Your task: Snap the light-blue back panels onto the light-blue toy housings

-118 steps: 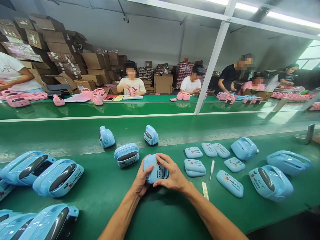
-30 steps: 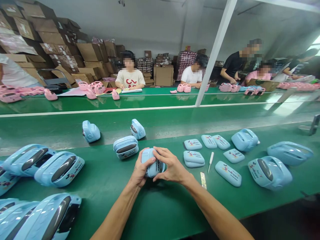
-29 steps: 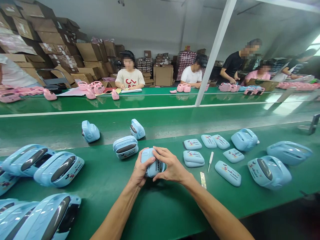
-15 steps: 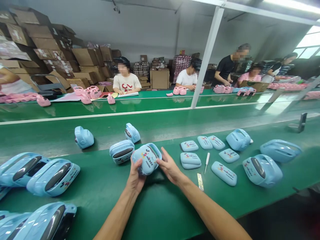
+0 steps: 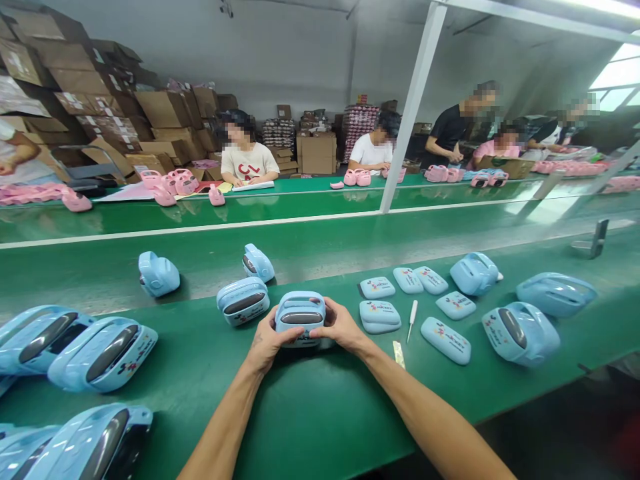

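Note:
Between my two hands a light blue plastic housing (image 5: 300, 309) stands upright at the middle of the green table, its dark oval window facing me. My left hand (image 5: 267, 339) grips its left side, with the thumb across the lower front. On the right side my right hand (image 5: 343, 325) holds it the same way, thumb on the front. Just left of it sits another blue housing (image 5: 243, 301). To the right lie several flat blue printed covers (image 5: 380, 316) and a white-handled screwdriver (image 5: 413, 313).
Large blue housings (image 5: 103, 353) crowd the left side. More housings (image 5: 521, 333) sit at the right, near a metal bracket (image 5: 597, 239). A patterned strip (image 5: 399, 355) lies near the screwdriver. Across the green line (image 5: 320, 230), people sit or stand by pink parts (image 5: 357, 177).
The held housing has turned from its printed face to its dark window and now stands upright. My right hand has closed onto its right side. The view has shifted slightly.

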